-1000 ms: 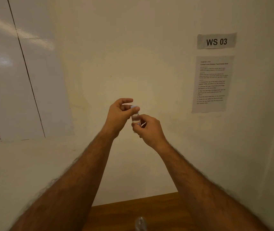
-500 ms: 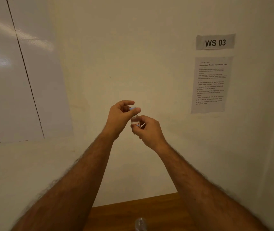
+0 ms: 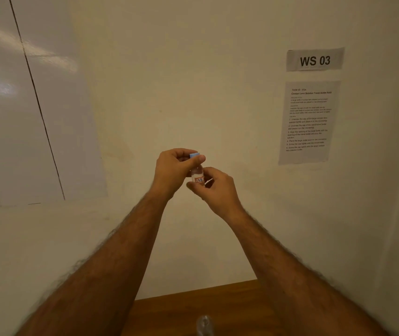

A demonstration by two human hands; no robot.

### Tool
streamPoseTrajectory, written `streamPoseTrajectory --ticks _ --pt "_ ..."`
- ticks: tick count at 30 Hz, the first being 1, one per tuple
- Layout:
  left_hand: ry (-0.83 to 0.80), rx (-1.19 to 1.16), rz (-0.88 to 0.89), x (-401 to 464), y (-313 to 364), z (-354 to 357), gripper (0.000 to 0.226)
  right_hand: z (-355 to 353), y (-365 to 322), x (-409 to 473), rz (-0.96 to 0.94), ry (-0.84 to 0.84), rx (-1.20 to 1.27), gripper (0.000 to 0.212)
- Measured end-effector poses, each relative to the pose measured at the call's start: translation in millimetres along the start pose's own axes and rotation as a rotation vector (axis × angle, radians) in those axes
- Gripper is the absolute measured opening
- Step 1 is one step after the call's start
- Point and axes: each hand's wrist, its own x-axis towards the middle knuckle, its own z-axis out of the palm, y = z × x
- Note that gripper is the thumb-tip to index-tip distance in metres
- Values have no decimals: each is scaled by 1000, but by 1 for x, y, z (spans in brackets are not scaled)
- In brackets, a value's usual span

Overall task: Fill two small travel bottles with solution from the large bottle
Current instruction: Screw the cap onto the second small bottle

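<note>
Filling most of the view, a pale cream wall [image 3: 193,69] stands behind everything, with a glossy white panel [image 3: 11,105] fixed to its left part, crossed by a thin dark line. Low in the view a brown wooden table [image 3: 193,311] shows only as a narrow strip between the person's two bare forearms, which reach up and forward from the bottom corners. On the right of the wall hangs a printed instruction sheet [image 3: 308,122], its small text mostly too fine to read, and just above it a grey label [image 3: 314,59] reads "WS 03". The left hand [image 3: 171,170] is raised in front of the wall, its thumb and fingers curled and pinching the light blue cap [image 3: 194,155] from the sides. The right hand [image 3: 217,187] sits just beside and slightly below it, its fingers curled round the lower part of the small travel bottle [image 3: 198,175], which is held upright in mid-air well above the table. The bottle is clear, with a small label marked in red near its base; the cap sits at its top. At the bottom edge a blurred clear object [image 3: 204,324] stands on the table; what it is cannot be told
</note>
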Motion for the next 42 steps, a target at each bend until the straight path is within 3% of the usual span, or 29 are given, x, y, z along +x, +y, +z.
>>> streamPoseTrajectory --ticks 3,10,17,30,36,42 --pt "12 -7 3 3 3 0 21 2 -1 -3 31 -8 8 32" --pt "-3 6 -21 4 2 2 26 5 -1 -5 84 31 4 21" --pt "-112 -54 -6 1 8 -8 5 4 -4 -6 97 5 97 21" --pt "-186 -101 -77 -12 -7 -21 7 13 3 -21 165 -90 179 27" --pt "-169 7 -120 -34 -33 -21 20 33 22 -42 238 -41 104 24" --pt "-190 188 -214 -70 -81 -31 27 50 57 -81 338 -235 20 42"
